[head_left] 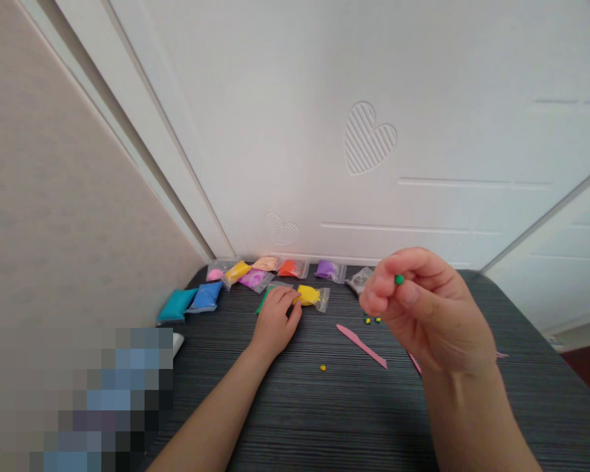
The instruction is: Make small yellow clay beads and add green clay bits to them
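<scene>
Raised above the table, my right hand pinches a small green ball of clay between thumb and forefinger. My left hand rests with its thumb apart over a green clay packet, which it mostly covers. Its fingertips reach the edge of a yellow clay packet. A small yellow clay ball lies on the dark table in front. Between the hands is a pink plastic clay knife. Two tiny green-and-yellow clay pieces sit just left of my right wrist.
Along the back edge lie an orange packet, a purple packet and a grey packet. Blue and teal packets are at the left. Another pink tool is partly behind my right arm. A white panel rises behind the table.
</scene>
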The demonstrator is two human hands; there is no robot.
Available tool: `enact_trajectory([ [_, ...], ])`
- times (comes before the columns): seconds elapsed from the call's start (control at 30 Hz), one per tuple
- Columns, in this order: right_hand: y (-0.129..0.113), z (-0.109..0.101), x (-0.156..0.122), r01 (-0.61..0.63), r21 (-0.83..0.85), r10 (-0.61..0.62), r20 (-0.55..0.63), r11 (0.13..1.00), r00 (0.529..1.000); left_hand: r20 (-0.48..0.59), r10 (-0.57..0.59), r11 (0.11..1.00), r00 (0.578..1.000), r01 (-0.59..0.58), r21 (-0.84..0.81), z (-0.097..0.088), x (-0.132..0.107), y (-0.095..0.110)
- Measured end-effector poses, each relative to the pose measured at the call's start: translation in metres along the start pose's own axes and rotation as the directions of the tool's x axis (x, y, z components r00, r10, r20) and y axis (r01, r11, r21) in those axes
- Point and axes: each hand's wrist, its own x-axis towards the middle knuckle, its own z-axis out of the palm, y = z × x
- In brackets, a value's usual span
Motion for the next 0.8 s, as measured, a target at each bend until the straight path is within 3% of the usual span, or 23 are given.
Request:
enact_trajectory([
  [0.33, -0.0012, 0.0011, 0.0021, 0.018, 0.03, -0.016, -0.055, 0.999, 0.998, -0.022, -0.01, 1.0, 1.0, 0.01, 0.003, 0.0026, -0.0002, -0.0017],
  [0.6, 0.0011, -0.0002, 0.0015, 0.059, -0.143, -0.073, -0.093, 0.988, 0.993, -0.015, -0.018, 1.0, 1.0, 0.018, 0.002, 0.0012, -0.0006, -0.0018],
  [0.8, 0.0003, -0.0011, 0.0038, 0.096, -0.093, -0.104, -0.086, 0.991, 0.991, -0.021, -0.019, 1.0, 1.0, 0.019, -0.004, 0.0015, -0.0006, -0.0014],
])
